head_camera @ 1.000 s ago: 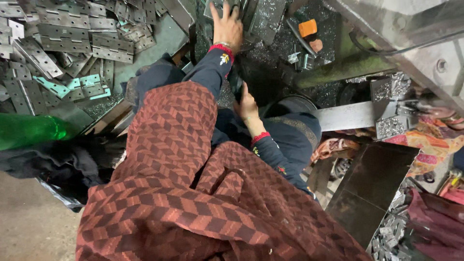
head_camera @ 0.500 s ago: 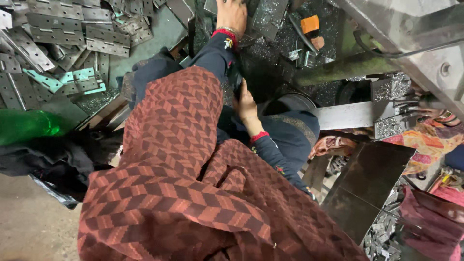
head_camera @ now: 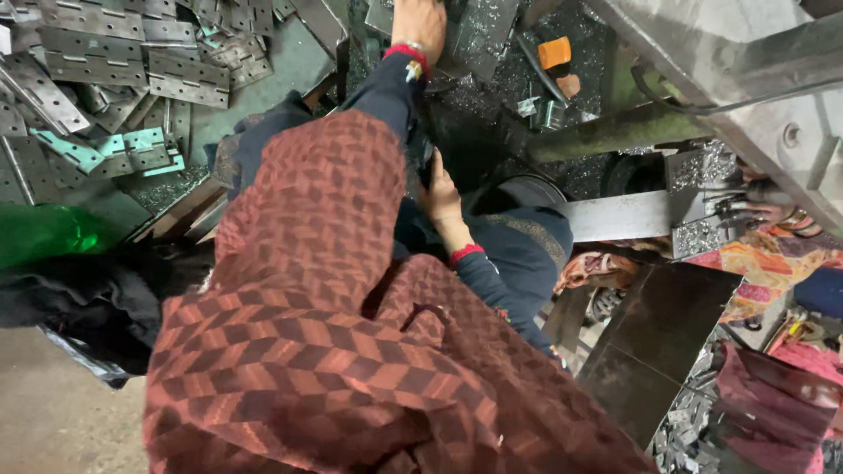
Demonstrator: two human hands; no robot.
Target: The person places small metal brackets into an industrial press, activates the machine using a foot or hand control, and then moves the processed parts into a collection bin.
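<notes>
The left hand (head_camera: 420, 25) lies flat and unclenched on a dark metal plate (head_camera: 479, 39) at twelve o'clock, probably stiff, heavy and sharp-edged, best gripped along a long side, while whether the right hand (head_camera: 442, 195) holds anything cannot be told

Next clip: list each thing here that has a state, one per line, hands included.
left hand: stretched forward, flat on the dark machine bed, grip not visible
right hand: low by the machine, fingers hidden, grip unclear
metal hinge plates: lying flat, loosely piled
orange block: resting on the bed, untouched
patterned shawl: draped over the arms
</notes>
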